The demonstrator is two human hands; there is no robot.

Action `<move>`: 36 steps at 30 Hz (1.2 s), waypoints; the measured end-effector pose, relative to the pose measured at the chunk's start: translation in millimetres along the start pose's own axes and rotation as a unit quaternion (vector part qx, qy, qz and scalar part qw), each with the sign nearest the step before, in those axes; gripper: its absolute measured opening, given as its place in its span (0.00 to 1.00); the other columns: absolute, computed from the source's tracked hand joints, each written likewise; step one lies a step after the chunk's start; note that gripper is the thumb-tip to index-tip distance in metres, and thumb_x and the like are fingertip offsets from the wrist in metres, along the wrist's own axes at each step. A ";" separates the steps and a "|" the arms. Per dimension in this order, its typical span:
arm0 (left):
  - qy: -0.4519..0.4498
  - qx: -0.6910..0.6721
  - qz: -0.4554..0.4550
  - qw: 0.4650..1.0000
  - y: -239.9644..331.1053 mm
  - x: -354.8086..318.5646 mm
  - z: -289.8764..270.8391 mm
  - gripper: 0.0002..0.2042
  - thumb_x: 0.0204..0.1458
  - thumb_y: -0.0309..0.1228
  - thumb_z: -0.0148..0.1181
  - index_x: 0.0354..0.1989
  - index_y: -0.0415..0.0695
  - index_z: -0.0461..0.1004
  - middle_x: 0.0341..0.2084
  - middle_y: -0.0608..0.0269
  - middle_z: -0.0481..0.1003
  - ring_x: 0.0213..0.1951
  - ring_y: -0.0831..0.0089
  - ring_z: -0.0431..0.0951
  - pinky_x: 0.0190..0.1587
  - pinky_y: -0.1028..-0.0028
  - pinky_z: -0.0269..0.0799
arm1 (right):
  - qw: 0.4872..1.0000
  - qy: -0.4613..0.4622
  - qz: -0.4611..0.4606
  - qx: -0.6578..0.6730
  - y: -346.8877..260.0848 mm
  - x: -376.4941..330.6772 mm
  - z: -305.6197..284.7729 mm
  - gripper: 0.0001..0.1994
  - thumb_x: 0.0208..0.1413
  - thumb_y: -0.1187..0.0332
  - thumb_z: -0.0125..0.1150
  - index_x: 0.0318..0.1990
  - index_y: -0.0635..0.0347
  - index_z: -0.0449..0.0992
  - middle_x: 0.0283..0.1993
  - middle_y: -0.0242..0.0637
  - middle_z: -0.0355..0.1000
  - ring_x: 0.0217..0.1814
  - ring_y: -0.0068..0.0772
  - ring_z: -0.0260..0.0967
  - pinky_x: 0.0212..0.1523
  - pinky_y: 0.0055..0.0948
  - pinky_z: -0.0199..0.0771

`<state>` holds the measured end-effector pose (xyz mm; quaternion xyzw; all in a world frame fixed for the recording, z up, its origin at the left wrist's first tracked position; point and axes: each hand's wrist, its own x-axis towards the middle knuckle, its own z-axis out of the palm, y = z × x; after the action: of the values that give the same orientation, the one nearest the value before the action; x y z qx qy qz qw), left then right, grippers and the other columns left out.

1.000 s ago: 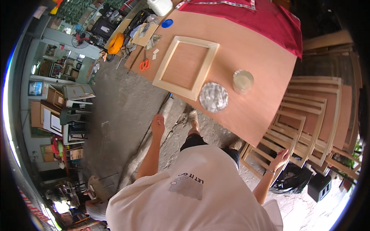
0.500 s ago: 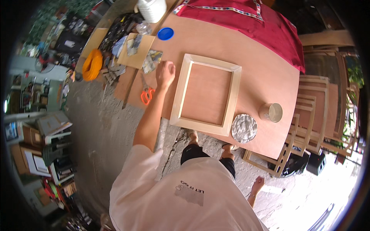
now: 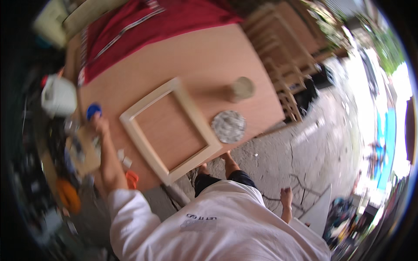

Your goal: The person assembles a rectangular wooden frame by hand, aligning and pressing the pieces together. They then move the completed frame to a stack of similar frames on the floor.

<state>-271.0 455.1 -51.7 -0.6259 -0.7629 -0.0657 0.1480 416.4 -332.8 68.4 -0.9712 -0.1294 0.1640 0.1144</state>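
- The left hand stretches out over the left edge of a wooden table, fingers blurred, so I cannot tell whether it is open or closed.
- Just beyond its fingertips lies a blue round lid.
- Farther out past the lid stands a white plastic jug.
- To the hand's right lies an empty pale wooden frame, flat on the table.
- Right of the frame sit a round silvery lid and a small jar.
- The right hand hangs low beside the person's body, loosely open, holding nothing, well apart from the table.
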 end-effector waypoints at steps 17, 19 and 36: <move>-0.125 -0.662 0.067 0.736 178.2 -155.3 -271.5 0.19 0.66 0.42 0.52 0.48 0.34 0.69 0.43 0.55 0.71 0.45 0.67 0.69 0.53 0.68 0.64 | 0.922 0.051 -0.341 0.175 -342.4 -8.6 -36.5 0.32 0.51 0.58 0.71 0.62 0.56 0.66 0.61 0.48 0.65 0.63 0.51 0.64 0.60 0.42 0.68; -0.225 -0.699 0.095 0.672 244.3 -216.1 -355.7 0.22 0.64 0.47 0.53 0.50 0.37 0.68 0.44 0.58 0.71 0.47 0.68 0.69 0.55 0.64 0.62 | 0.875 0.018 -0.451 0.175 -392.5 -17.5 -47.8 0.48 0.41 0.53 0.78 0.69 0.53 0.57 0.69 0.52 0.55 0.67 0.57 0.57 0.65 0.47 0.62; -0.388 -0.721 0.091 0.566 420.2 -287.6 -371.3 0.09 0.64 0.29 0.55 0.48 0.39 0.68 0.44 0.60 0.73 0.43 0.76 0.74 0.47 0.75 0.69 | 0.714 -0.099 -0.635 0.279 -457.5 145.5 -1.7 0.51 0.34 0.52 0.79 0.67 0.62 0.58 0.64 0.56 0.58 0.63 0.62 0.59 0.61 0.52 0.65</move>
<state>241.5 167.5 175.9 -0.5559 -0.3852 -0.3309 -0.6581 451.9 139.1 149.0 -0.5627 -0.6744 0.1764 0.4443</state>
